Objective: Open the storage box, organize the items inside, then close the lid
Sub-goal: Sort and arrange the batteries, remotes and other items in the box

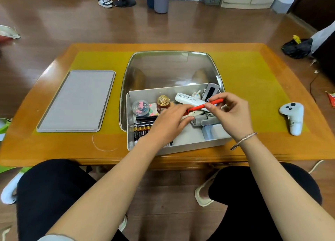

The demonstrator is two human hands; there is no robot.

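the white rectangular storage box (181, 146) sits open on the glossy wooden table (253, 146), its clear rounded lid (170, 68) raised behind, while the right hand (230, 114) pinches a slim red pen (203, 106) above the box and the left hand (168, 123) fingers curl round the pen's lower end.
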